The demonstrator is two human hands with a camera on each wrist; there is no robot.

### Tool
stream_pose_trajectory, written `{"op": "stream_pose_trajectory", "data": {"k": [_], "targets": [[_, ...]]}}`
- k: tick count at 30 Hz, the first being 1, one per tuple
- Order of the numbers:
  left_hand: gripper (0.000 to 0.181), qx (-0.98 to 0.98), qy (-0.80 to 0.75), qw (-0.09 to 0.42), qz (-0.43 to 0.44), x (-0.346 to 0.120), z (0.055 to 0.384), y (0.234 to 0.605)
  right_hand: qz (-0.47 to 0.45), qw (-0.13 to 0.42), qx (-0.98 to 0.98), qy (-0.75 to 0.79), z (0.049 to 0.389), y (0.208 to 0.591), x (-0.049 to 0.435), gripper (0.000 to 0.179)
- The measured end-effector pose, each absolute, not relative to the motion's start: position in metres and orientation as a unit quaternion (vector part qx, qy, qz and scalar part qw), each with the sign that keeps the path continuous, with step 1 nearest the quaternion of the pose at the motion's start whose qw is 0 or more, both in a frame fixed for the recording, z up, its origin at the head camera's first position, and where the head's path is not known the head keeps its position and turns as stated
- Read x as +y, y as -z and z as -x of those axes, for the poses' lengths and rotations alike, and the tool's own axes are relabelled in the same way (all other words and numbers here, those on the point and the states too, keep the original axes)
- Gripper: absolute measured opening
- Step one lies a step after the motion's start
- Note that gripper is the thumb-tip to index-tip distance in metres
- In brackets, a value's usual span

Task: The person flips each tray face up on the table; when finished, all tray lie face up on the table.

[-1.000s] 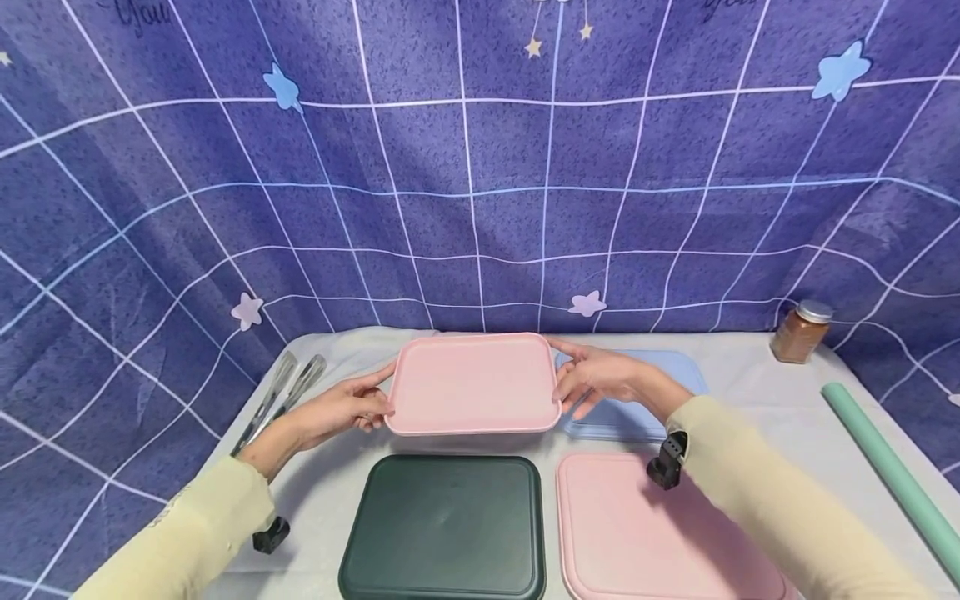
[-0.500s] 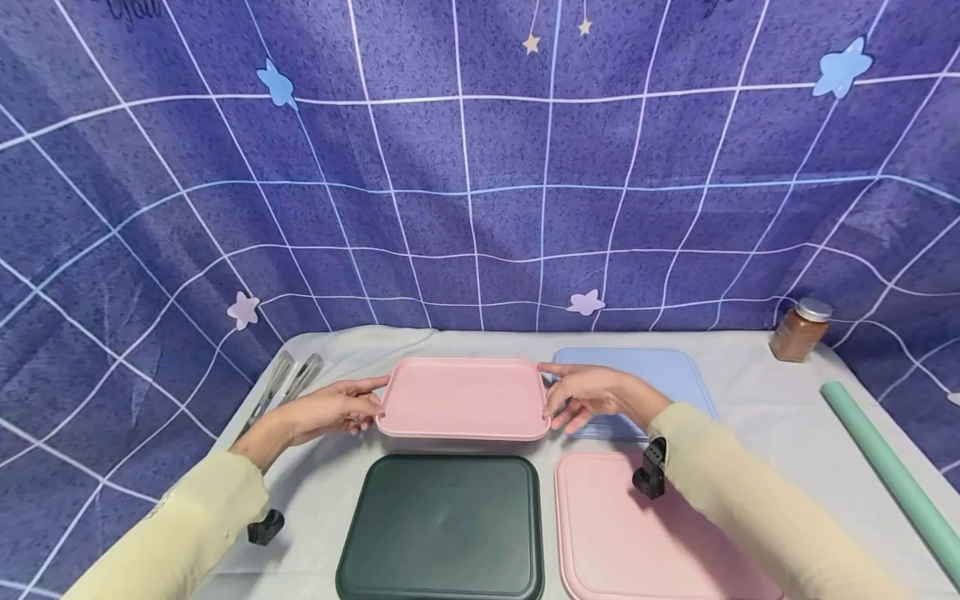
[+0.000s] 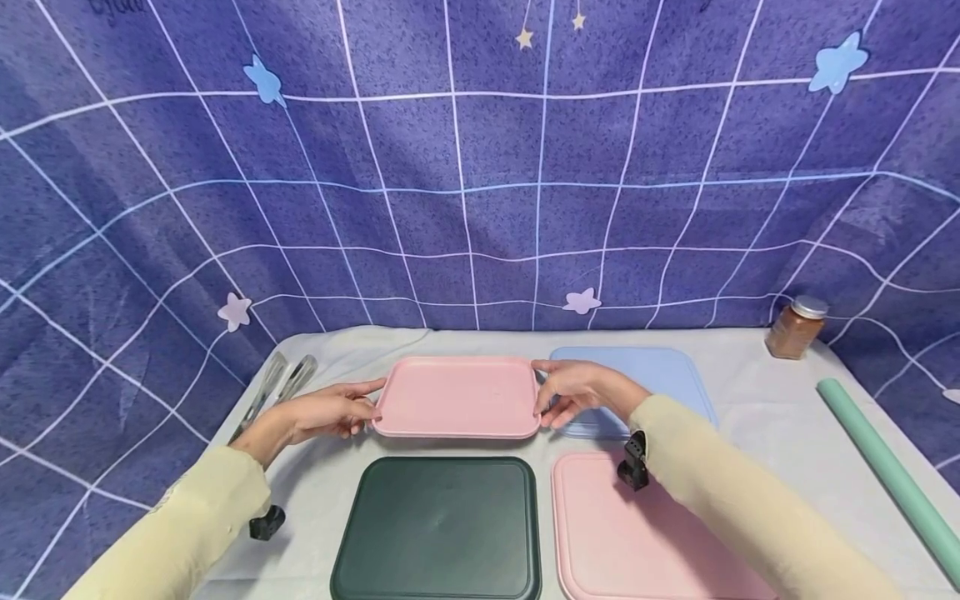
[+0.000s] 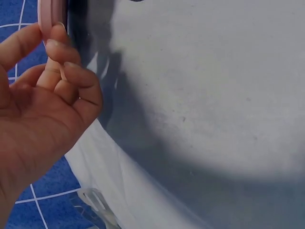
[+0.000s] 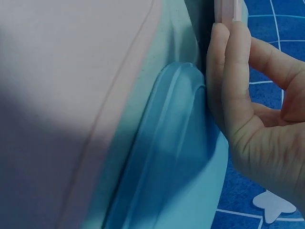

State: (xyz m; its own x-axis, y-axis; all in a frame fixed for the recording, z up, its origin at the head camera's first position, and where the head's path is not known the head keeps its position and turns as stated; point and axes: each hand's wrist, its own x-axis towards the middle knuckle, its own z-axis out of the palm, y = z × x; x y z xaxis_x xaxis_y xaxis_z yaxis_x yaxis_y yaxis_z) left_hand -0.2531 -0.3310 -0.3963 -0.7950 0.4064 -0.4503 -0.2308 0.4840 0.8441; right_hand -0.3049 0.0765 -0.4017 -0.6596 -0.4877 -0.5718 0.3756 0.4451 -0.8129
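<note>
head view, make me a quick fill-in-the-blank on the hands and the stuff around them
1. The left hand and right hand hold a shallow rectangular tray coloured ____.
2. The dark green rectangular board lies to the ____ of the larger pink rectangular board.
3. The transparent jar with brown contents stands near the far ____ corner of the white cloth-covered table.

Missing words: pink; left; right

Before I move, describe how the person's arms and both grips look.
Pale-yellow fabric sleeves cover both forearms, the left showing faint marks. A small, black, boxy device sits near each cuff. The left grip and right grip are ungloved.
</note>
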Motion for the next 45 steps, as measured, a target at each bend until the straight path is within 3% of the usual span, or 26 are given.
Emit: {"op": "stream_pose_trajectory", "data": {"k": [19,31,38,41,45], "targets": [[0.088,0.856,-0.427,0.288,-0.048,-0.323,0.257,0.398,0.034,0.350,0.816,0.459,0.299,0.396,0.054,0.110],[0.084,0.893,-0.375,0.240,-0.064,-0.313,0.259,0.395,0.032,0.347,0.824,0.447,0.294,0.389,0.057,0.112],[0.070,0.929,-0.336,0.114,-0.106,-0.282,0.263,0.369,0.082,0.333,0.855,0.390,0.291,0.348,0.121,0.105],[0.068,0.913,-0.370,0.126,-0.120,-0.257,0.267,0.359,0.086,0.347,0.869,0.343,0.288,0.338,0.167,0.104],[0.069,0.868,-0.437,0.190,-0.139,-0.214,0.271,0.352,0.065,0.369,0.874,0.310,0.284,0.340,0.229,0.102]]}}
